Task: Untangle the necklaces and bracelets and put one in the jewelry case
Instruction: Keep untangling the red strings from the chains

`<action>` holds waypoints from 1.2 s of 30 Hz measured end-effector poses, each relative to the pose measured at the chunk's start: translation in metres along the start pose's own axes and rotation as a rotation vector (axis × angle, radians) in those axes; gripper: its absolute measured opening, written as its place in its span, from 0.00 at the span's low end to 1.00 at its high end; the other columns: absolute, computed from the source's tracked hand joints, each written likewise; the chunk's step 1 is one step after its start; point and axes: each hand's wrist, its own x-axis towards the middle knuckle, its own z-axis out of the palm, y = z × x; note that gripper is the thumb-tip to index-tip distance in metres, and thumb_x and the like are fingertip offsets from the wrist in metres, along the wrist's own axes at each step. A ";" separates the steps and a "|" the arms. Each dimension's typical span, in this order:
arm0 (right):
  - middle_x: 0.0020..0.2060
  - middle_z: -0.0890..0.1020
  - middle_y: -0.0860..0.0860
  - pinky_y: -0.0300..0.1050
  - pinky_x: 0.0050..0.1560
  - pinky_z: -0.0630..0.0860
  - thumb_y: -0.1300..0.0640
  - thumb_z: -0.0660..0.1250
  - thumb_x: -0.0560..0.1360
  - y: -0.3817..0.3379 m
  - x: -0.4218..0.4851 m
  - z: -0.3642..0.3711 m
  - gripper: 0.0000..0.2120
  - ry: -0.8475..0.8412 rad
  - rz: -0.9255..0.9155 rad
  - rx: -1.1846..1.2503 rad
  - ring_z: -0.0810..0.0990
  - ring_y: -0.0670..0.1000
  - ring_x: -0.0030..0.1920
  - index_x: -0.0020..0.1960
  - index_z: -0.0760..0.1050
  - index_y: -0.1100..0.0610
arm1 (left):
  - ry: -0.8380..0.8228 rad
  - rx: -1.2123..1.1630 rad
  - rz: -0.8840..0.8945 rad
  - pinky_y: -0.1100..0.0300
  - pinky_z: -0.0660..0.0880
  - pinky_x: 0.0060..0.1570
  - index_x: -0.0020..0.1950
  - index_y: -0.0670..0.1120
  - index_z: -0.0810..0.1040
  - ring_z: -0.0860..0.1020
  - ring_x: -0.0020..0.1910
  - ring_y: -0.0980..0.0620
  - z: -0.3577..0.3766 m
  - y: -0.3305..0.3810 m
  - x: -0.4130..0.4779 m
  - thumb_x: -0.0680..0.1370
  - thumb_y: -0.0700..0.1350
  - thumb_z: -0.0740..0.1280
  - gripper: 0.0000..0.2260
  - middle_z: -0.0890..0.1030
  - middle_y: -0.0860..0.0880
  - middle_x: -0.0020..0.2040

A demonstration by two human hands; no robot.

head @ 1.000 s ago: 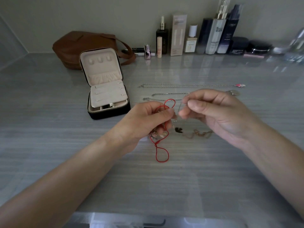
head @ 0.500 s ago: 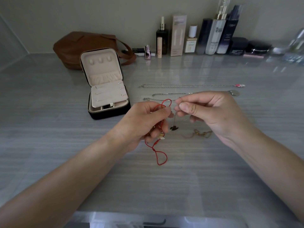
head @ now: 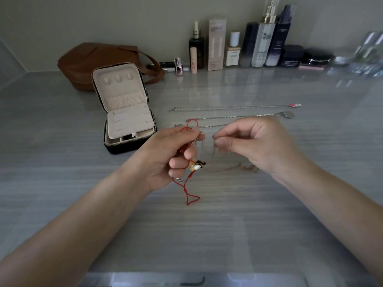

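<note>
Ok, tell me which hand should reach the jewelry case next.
Left, probably: the left hand, gripping the red cord, sits beside the open jewelry case; the right hand pinches a thin chain farther away.

Brown bag (head: 99, 63) and cosmetic bottles (head: 259, 44) along the wall.

The left hand (head: 172, 154) now sits a little further left, and the red cord bracelet (head: 187, 187) has gone with it. The bracelet's upper loop stands above the knuckles instead of between the hands. Its bottom loop is pulled from a round shape into a flatter, pointed one. The dark charm (head: 201, 162) has swung left to just beside the left fingers, and a white bead (head: 195, 167) now shows under it. The right hand (head: 259, 146), fingers more curled, is slightly further from the left, with a fine chain (head: 213, 150) between them.
</note>
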 end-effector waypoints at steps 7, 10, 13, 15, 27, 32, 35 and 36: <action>0.35 0.85 0.52 0.35 0.30 0.76 0.59 0.69 0.65 -0.013 -0.003 -0.002 0.06 -0.063 0.026 0.294 0.84 0.49 0.37 0.42 0.78 0.58 | -0.007 0.059 -0.053 0.75 0.53 0.16 0.41 0.44 0.72 0.57 0.12 0.61 0.002 -0.003 0.002 0.80 0.44 0.58 0.10 0.67 0.51 0.19; 0.36 0.85 0.54 0.35 0.30 0.76 0.58 0.68 0.65 -0.016 -0.003 -0.006 0.07 -0.051 0.044 0.414 0.85 0.49 0.37 0.42 0.77 0.58 | 0.004 0.102 -0.040 0.74 0.53 0.16 0.42 0.43 0.72 0.57 0.13 0.60 0.003 -0.006 0.003 0.80 0.43 0.58 0.09 0.67 0.51 0.19; 0.36 0.85 0.54 0.35 0.30 0.77 0.59 0.67 0.66 -0.017 -0.002 -0.010 0.05 -0.018 0.046 0.472 0.85 0.50 0.37 0.42 0.75 0.58 | 0.015 0.145 -0.011 0.73 0.54 0.16 0.40 0.43 0.71 0.57 0.13 0.59 0.004 -0.009 0.003 0.80 0.43 0.59 0.10 0.68 0.50 0.20; 0.36 0.85 0.55 0.35 0.30 0.77 0.58 0.66 0.67 -0.017 -0.002 -0.012 0.05 -0.006 0.046 0.486 0.85 0.50 0.37 0.42 0.74 0.57 | 0.018 0.169 0.005 0.73 0.54 0.17 0.39 0.43 0.70 0.58 0.13 0.58 0.004 -0.010 0.003 0.80 0.43 0.59 0.10 0.69 0.49 0.20; 0.32 0.84 0.53 0.35 0.25 0.74 0.61 0.63 0.75 -0.020 -0.002 -0.021 0.02 0.107 0.061 0.449 0.84 0.49 0.32 0.43 0.73 0.56 | 0.115 0.374 0.168 0.69 0.53 0.20 0.41 0.43 0.73 0.57 0.14 0.56 0.004 -0.014 0.005 0.80 0.45 0.60 0.10 0.65 0.51 0.18; 0.30 0.83 0.52 0.35 0.24 0.74 0.61 0.62 0.76 -0.020 -0.001 -0.020 0.05 0.106 0.074 0.483 0.83 0.49 0.32 0.42 0.72 0.56 | 0.108 0.435 0.212 0.67 0.55 0.20 0.40 0.43 0.72 0.57 0.14 0.55 0.006 -0.015 0.004 0.79 0.47 0.62 0.11 0.64 0.50 0.17; 0.30 0.83 0.52 0.35 0.25 0.74 0.62 0.61 0.76 -0.020 0.000 -0.019 0.05 0.096 0.084 0.514 0.84 0.49 0.32 0.42 0.72 0.56 | 0.087 0.486 0.249 0.62 0.57 0.24 0.40 0.43 0.71 0.57 0.15 0.54 0.006 -0.016 0.003 0.76 0.50 0.65 0.12 0.65 0.50 0.17; 0.30 0.83 0.52 0.34 0.25 0.74 0.62 0.61 0.76 -0.020 0.000 -0.018 0.06 0.095 0.089 0.531 0.84 0.49 0.32 0.42 0.72 0.56 | 0.073 0.488 0.253 0.61 0.57 0.25 0.40 0.43 0.71 0.58 0.15 0.54 0.007 -0.016 0.003 0.76 0.50 0.66 0.12 0.65 0.51 0.17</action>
